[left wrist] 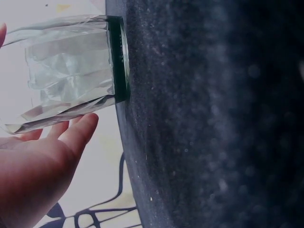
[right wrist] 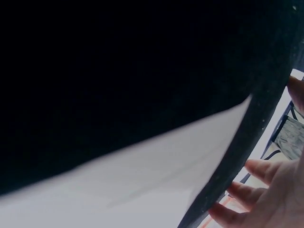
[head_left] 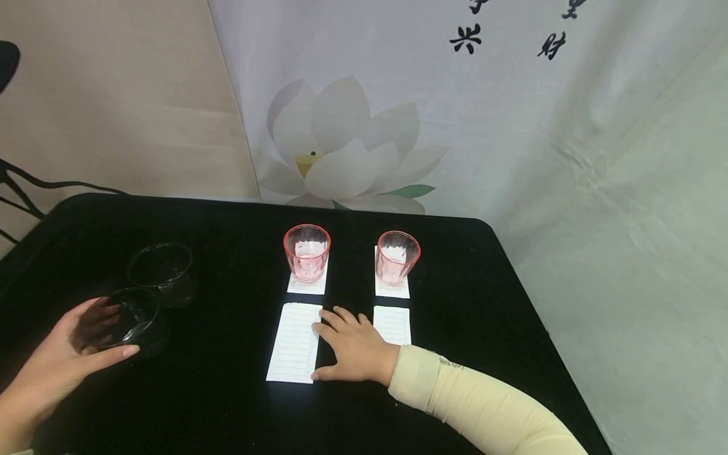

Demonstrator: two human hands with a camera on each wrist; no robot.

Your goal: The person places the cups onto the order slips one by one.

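At the left, my left hand (head_left: 59, 366) grips a clear drinking glass (head_left: 133, 328), thumb on one side and fingers curled round the other. The left wrist view shows the faceted glass (left wrist: 71, 66) upright, its thick base at the black tabletop; whether it touches is hard to tell. A second clear glass (head_left: 162, 275) stands just behind it. My right hand (head_left: 355, 347) lies palm down with fingers spread, its fingertips at the right edge of a white lined paper strip (head_left: 291, 344). Another lined strip (head_left: 392, 323) is partly hidden behind that hand.
Two red-rimmed glasses (head_left: 308, 260) stand farther back, the right one (head_left: 396, 262) level with its neighbour. Each sits on its own white paper (head_left: 307, 287). A black cloth (head_left: 216, 379) covers the table, and a curtain with a lotus print (head_left: 352, 151) hangs behind.
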